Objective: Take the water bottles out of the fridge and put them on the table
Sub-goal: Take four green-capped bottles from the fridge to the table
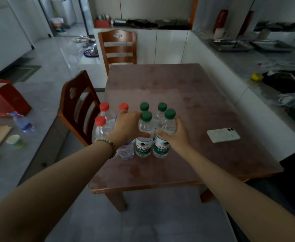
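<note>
Several clear water bottles stand in a cluster near the left front of the brown table [186, 105]. Three have red caps [104, 106] on the left side, and the others have green caps [144, 106]. My left hand [127, 125] wraps the shoulder of one green-capped bottle [144, 144] that stands on the table. My right hand [175, 132] grips the neighbouring green-capped bottle [161, 145], also upright on the table. Both bottles carry green and white labels. The fridge is not visible.
A white phone [223, 135] lies on the table to the right of the bottles. Two wooden chairs [78, 109] stand at the table's left and far sides. A grey counter on the left holds a red bag [5, 98], a bottle [23, 122] and a paper cup [14, 140].
</note>
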`<state>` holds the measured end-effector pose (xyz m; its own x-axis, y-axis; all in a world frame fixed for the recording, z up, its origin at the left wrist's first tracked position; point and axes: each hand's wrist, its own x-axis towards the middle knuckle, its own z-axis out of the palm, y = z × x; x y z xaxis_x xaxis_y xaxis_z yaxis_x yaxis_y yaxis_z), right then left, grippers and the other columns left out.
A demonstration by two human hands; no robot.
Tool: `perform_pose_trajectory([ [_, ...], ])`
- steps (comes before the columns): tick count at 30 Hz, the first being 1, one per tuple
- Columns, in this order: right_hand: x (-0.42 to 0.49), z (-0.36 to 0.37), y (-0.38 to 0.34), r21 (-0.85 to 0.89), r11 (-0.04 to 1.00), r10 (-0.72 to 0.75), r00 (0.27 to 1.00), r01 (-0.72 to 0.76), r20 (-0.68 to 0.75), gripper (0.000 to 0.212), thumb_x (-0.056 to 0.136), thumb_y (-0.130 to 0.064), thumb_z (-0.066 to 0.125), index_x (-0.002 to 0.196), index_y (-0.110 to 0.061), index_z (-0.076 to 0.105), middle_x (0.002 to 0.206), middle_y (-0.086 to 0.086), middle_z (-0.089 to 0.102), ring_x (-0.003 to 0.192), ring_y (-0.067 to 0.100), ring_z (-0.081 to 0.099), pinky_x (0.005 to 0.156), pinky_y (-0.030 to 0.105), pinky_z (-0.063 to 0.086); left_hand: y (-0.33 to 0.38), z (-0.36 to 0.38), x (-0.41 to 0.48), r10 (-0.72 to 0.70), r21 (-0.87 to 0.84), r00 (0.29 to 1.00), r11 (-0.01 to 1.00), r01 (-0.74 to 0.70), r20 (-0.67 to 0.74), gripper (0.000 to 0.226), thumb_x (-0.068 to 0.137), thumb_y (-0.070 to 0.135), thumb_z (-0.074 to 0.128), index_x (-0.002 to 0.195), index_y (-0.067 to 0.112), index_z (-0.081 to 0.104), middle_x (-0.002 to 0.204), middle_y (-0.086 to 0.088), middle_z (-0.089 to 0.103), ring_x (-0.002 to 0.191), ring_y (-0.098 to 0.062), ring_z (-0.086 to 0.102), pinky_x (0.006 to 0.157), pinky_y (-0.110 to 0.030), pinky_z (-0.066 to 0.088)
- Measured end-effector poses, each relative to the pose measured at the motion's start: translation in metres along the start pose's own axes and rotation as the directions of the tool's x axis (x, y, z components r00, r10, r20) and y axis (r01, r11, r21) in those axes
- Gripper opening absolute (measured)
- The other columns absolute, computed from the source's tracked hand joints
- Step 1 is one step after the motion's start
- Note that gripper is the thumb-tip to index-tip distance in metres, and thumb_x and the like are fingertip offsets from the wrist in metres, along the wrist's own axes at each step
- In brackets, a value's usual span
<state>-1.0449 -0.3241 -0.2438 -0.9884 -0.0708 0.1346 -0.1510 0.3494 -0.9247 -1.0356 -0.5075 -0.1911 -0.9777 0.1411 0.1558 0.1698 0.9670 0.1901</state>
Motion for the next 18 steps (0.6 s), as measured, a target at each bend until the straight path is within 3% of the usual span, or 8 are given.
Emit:
perform_pose_trajectory([
  [3,0.003,0.004,0.002,0.004,1.0,0.011,1.0,-0.011,0.01,0.053,0.064,-0.035,0.082,0.104,-0.031,0.048,0.112,-0.004,0.063,0.107,0.018,0.059,0.093,0.045,0.049,-0.001,0.003,0.005,-0.002,0.082,0.997,0.997,-0.004,0.076,0.067,0.06,0.07,0.068,0.099,0.016,0.06,0.057,0.011,0.04,0.064,-0.015,0.045,0.083,-0.029,0.028],
  [8,0.003,0.011,0.012,0.015,0.999,0.029,0.999,-0.03,0.045,0.063,0.057,-0.049,0.08,0.11,-0.035,0.047,0.118,-0.004,0.062,0.111,0.019,0.058,0.094,0.048,0.049,-0.005,0.006,0.01,0.012,0.164,0.992,0.986,-0.033,0.125,0.066,0.061,0.069,0.069,0.103,0.018,0.061,0.059,0.01,0.041,0.065,-0.016,0.046,0.084,-0.03,0.033],
  [11,0.001,0.015,0.019,0.017,0.999,0.037,0.999,-0.037,0.026,0.064,0.057,-0.047,0.078,0.112,-0.031,0.049,0.117,-0.002,0.062,0.108,0.018,0.06,0.092,0.047,0.05,-0.003,0.003,0.011,0.023,0.181,0.988,0.982,-0.051,0.154,0.061,0.065,0.066,0.068,0.099,0.016,0.06,0.06,0.009,0.042,0.066,-0.017,0.048,0.081,-0.03,0.035],
  [14,-0.003,0.021,0.026,0.005,1.0,0.03,1.0,-0.03,-0.007,0.066,0.059,-0.048,0.077,0.115,-0.026,0.049,0.118,-0.001,0.06,0.11,0.017,0.057,0.092,0.047,0.049,-0.006,-0.003,0.016,0.024,0.033,0.986,0.999,-0.03,0.166,0.052,0.075,0.055,0.068,0.106,0.013,0.063,0.087,0.001,0.066,0.078,-0.019,0.061,0.071,-0.028,0.044],
  [16,-0.004,0.024,0.027,-0.009,1.0,0.025,1.0,-0.025,-0.005,0.068,0.061,-0.047,0.077,0.118,-0.024,0.048,0.12,-0.001,0.058,0.112,0.017,0.055,0.094,0.045,0.048,-0.011,-0.01,0.02,0.002,-0.093,0.984,0.996,0.014,0.175,0.045,0.078,0.047,0.069,0.108,0.014,0.064,0.104,0.0,0.069,0.083,-0.015,0.062,0.073,-0.029,0.05],
  [18,-0.003,0.024,0.027,-0.033,0.999,0.026,0.999,-0.025,0.022,0.07,0.063,-0.046,0.078,0.121,-0.023,0.046,0.122,0.0,0.056,0.113,0.018,0.054,0.094,0.042,0.048,-0.016,-0.015,0.021,0.0,-0.133,0.98,0.991,0.026,0.197,0.044,0.077,0.043,0.071,0.111,0.016,0.062,0.109,0.0,0.068,0.082,-0.012,0.059,0.078,-0.03,0.051],
])
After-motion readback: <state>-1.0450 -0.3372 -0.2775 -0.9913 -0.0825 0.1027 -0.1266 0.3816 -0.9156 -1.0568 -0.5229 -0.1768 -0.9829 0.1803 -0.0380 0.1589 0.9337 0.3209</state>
